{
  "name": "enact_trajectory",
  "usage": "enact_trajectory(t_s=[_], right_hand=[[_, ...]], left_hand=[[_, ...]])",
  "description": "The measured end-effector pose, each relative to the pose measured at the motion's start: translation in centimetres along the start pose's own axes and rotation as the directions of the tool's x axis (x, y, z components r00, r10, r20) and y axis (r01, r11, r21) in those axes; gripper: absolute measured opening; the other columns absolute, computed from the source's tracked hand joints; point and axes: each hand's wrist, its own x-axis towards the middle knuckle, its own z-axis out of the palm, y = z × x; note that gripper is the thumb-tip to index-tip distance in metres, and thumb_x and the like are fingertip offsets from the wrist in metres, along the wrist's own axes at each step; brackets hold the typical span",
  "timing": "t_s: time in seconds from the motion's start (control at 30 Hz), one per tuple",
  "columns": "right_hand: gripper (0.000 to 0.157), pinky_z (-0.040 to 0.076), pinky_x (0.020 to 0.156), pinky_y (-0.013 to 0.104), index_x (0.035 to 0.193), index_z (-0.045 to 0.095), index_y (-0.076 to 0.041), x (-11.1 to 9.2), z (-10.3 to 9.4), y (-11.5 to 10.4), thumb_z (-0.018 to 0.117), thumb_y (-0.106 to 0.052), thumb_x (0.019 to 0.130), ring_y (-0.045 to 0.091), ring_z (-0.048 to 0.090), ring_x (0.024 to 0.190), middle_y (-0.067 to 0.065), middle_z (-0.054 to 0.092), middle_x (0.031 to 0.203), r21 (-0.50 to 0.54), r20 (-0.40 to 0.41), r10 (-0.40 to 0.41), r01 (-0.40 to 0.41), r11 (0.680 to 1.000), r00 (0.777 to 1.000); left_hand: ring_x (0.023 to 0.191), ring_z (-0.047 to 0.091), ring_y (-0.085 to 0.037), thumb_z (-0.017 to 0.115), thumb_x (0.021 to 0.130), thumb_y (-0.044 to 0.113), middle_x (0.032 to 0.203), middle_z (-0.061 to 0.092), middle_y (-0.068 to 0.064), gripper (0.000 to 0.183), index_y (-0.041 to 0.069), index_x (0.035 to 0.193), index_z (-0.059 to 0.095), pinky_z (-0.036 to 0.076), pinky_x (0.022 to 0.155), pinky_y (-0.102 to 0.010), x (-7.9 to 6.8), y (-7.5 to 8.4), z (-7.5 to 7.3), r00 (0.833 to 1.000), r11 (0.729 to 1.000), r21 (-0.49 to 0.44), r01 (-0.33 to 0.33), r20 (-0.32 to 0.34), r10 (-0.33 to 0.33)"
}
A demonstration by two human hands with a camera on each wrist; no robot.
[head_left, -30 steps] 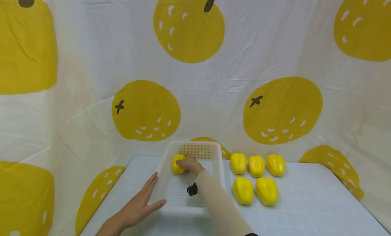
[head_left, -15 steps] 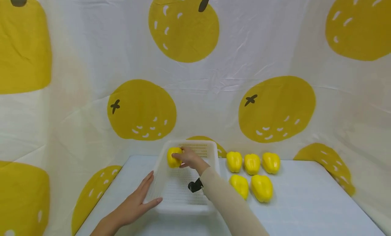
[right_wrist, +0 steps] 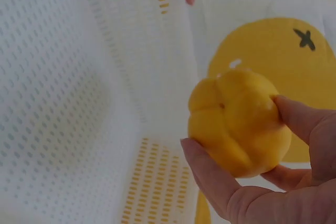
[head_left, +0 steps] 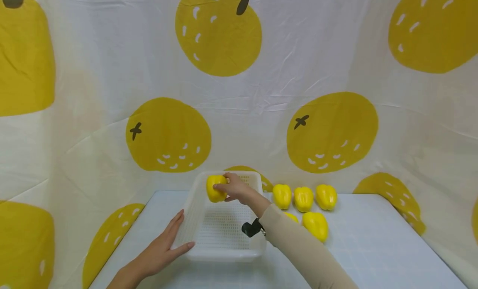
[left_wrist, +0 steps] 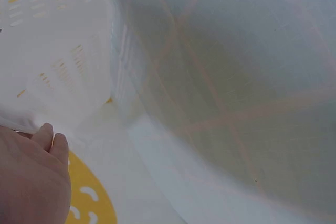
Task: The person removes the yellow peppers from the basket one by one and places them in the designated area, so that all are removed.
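My right hand (head_left: 238, 189) holds a yellow bell pepper (head_left: 215, 189) raised over the far left part of a white perforated plastic basket (head_left: 224, 228). In the right wrist view, thumb and fingers grip the pepper (right_wrist: 239, 127) from its sides, its lobed end facing the camera. My left hand (head_left: 158, 249) rests with extended fingers against the basket's left side, thumb near the front left corner. The left wrist view shows part of this left hand (left_wrist: 31, 177) at the basket's wall (left_wrist: 52, 51). No other pepper shows inside the basket.
Several yellow bell peppers stand right of the basket: three in a back row (head_left: 303, 199), two in front (head_left: 315, 226), one mostly hidden by the right sleeve (head_left: 298, 243). A fruit-print curtain (head_left: 261, 89) hangs behind the pale blue checked tabletop (head_left: 377, 243).
My right hand has lifted the bell pepper from the basket's floor, up toward the height of the back rim. My left hand stays at the basket's side. The head view has shifted slightly right.
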Motion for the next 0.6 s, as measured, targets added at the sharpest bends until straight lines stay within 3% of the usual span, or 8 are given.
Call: enact_trajectory(t_s=[0.33,0.6], right_hand=[[0.058,0.057,0.094,0.052,0.145,0.046,0.0,-3.5,-2.4,0.7,0.071,-0.024,0.098,0.03,0.064,0.108,0.02,0.06,0.128,-0.067,0.007,-0.045,0.045,0.997,0.999],[0.056,0.059,0.091,0.045,0.145,0.05,-0.006,-6.2,-4.5,2.3,0.071,-0.027,0.098,0.025,0.064,0.102,0.014,0.061,0.121,-0.104,0.033,-0.09,0.093,0.99,0.995]], left_hand=[[0.155,0.018,-0.036,0.059,0.092,0.071,0.173,0.006,-0.006,0.106,0.01,0.165,0.012,0.024,0.117,-0.067,0.1,0.0,0.0,1.0,1.0,-0.008,0.022,0.014,-0.022],[0.156,0.016,-0.035,0.059,0.093,0.068,0.173,0.005,-0.004,0.105,0.01,0.165,0.011,0.022,0.118,-0.066,0.0,0.1,0.1,1.0,1.0,-0.02,0.018,0.02,-0.017]])
